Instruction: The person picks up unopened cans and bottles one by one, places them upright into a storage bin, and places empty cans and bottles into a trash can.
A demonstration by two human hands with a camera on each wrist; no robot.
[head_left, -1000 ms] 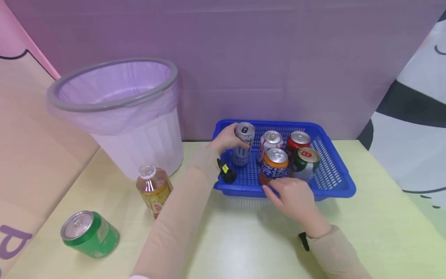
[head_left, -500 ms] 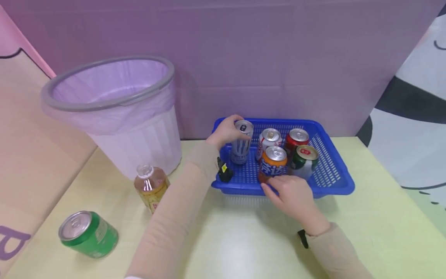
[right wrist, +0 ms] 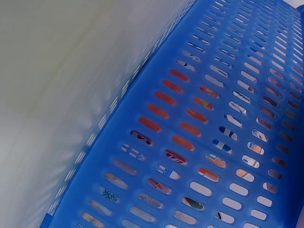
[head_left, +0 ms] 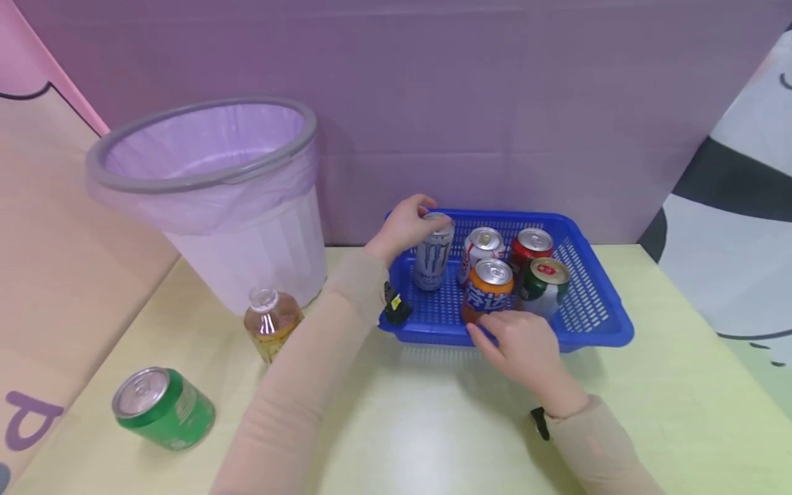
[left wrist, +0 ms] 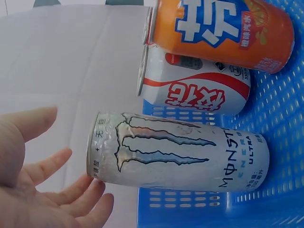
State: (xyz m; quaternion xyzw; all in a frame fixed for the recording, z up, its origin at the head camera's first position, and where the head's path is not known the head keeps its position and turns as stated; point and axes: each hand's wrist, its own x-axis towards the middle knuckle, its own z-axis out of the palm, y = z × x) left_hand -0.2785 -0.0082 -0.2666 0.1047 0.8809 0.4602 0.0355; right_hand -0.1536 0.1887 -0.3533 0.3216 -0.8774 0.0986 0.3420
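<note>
A white Monster can (head_left: pixel 432 256) stands upright at the left end of the blue basket (head_left: pixel 594 339). Over its top is my left hand (head_left: pixel 405 227); in the left wrist view its fingers (left wrist: pixel 57 164) are spread and loosely bent, with the thumb apart from the can. My right hand (head_left: pixel 522 347) grips the basket's front rim, fingers over the edge and thumb outside. Just behind those fingers stands an orange soda can (head_left: pixel 489 292). A white-and-red can (head_left: pixel 481 247), a red can (head_left: pixel 531 246) and a dark green can (head_left: pixel 544 283) stand beside it.
A white bin (head_left: pixel 260 240) with a purple liner stands at the back left. Before it is a bottle of amber drink (head_left: pixel 272 323), partly behind my left sleeve. A green can (head_left: pixel 167 407) stands at the table's left. A purple wall (head_left: pixel 495 103) runs behind the basket.
My left hand has loosened from the Monster can and risen toward its top, thumb leaving the can's side. My right hand stays at the rim. The can stays standing in the basket.
</note>
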